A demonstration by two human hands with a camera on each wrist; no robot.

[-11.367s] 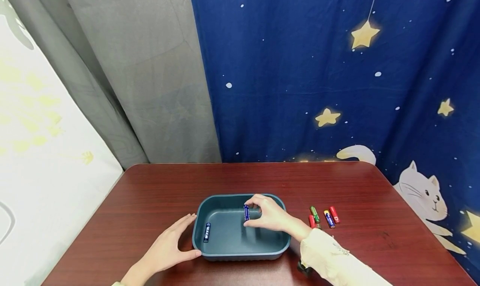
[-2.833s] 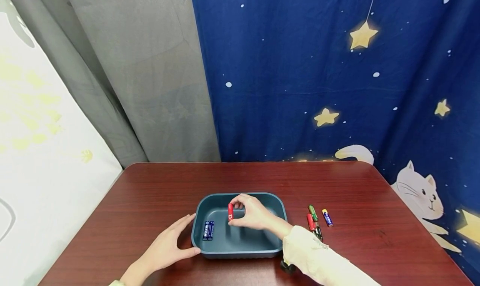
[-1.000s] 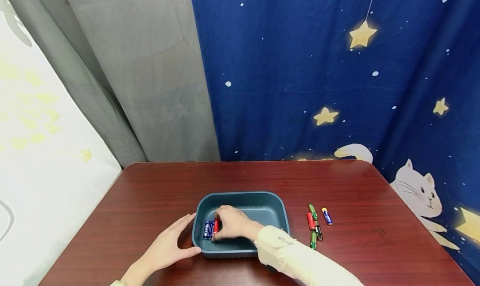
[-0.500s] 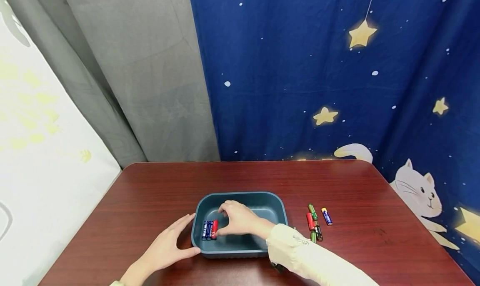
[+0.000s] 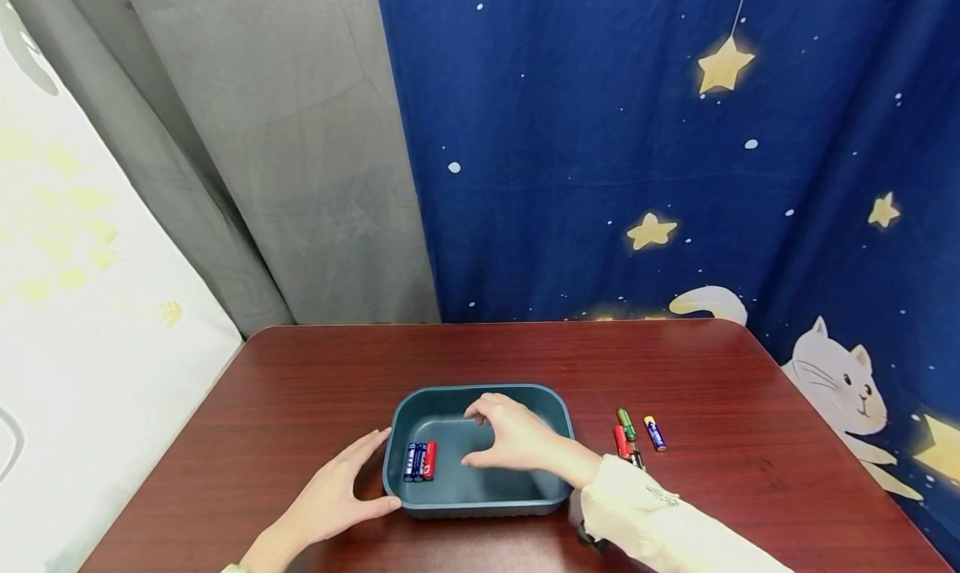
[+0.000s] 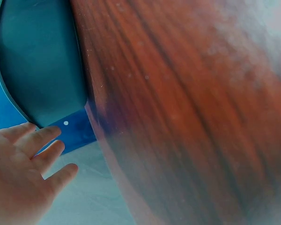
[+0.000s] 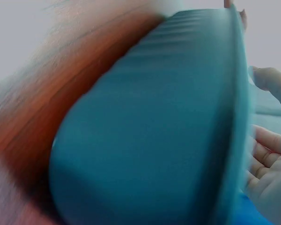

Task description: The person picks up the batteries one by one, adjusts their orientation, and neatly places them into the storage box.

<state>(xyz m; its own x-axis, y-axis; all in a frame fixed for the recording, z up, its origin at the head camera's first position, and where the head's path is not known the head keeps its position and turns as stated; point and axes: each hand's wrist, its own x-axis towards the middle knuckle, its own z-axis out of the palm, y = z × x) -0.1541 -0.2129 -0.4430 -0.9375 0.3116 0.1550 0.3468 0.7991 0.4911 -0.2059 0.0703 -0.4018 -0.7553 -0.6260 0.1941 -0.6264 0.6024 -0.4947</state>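
A dark teal rectangular box (image 5: 480, 508) stands on the table. At the left of its floor lie two dark blue batteries (image 5: 410, 462) and a red battery (image 5: 430, 460), side by side in a row. Over the middle of the box hangs my right hand (image 5: 517, 439), thumb and fingers apart with nothing between them; the right wrist view shows it beyond the box wall (image 7: 145, 126). My left hand (image 5: 337, 485) touches the box's left side with outstretched fingers and thumb. Its spread fingers also appear beside the box in the left wrist view.
Right of the box lie loose batteries: a green one (image 5: 626, 423), a red one (image 5: 622, 442), a dark one (image 5: 637, 456) partly behind the sleeve, and a blue-and-yellow one (image 5: 655, 434). The reddish-brown table (image 5: 322, 373) ends at curtains behind.
The second blue battery, then the red one, were set in the row inside the box. My right hand has let go of the red battery and drawn back rightward. The left hand stays put.
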